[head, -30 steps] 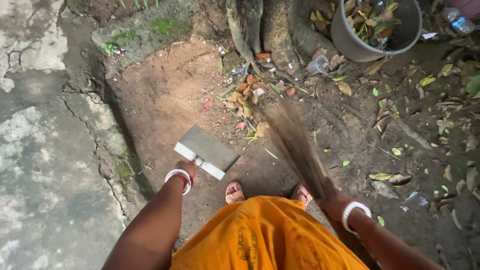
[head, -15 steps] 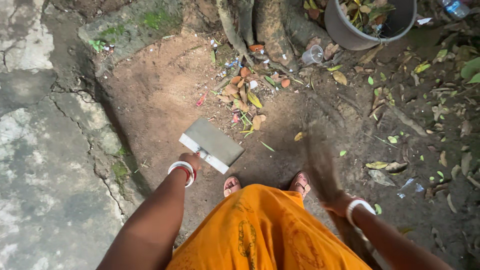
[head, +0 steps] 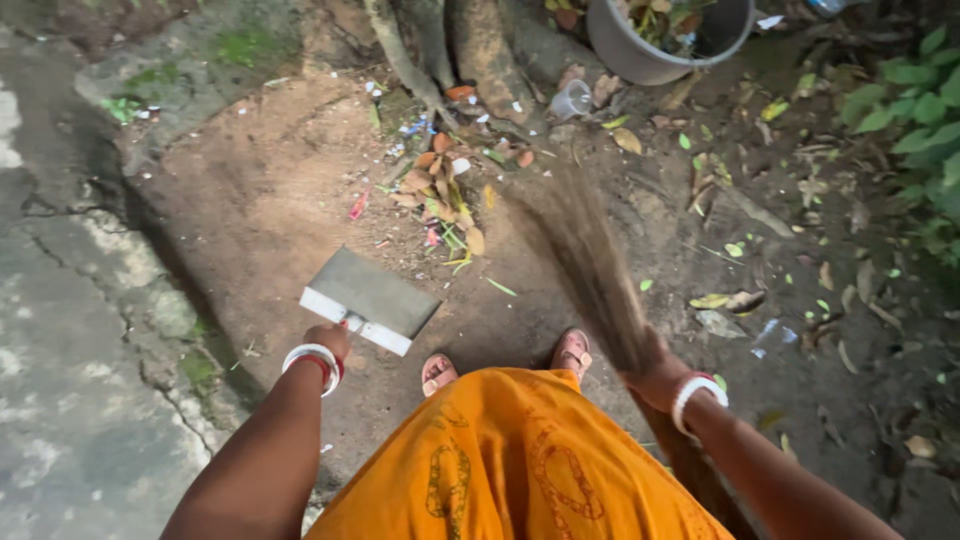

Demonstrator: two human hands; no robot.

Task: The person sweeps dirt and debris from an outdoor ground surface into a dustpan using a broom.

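My left hand grips the handle of a grey metal dustpan, held flat just above the bare earth, its mouth facing a small heap of dry leaves and litter. My right hand is closed around a bundle broom whose bristles are blurred with motion and reach out towards the right side of the heap. Both wrists carry white bangles. My orange garment and two sandalled feet fill the bottom centre.
A tree trunk with roots rises at the top. A grey bucket of leaves and a clear plastic cup sit beside it. Cracked concrete lies left; scattered leaves and green plants right.
The broom has swung from low on my right, forward and left toward the leaf heap. The dustpan has stayed put in my left hand. The view has shifted right.
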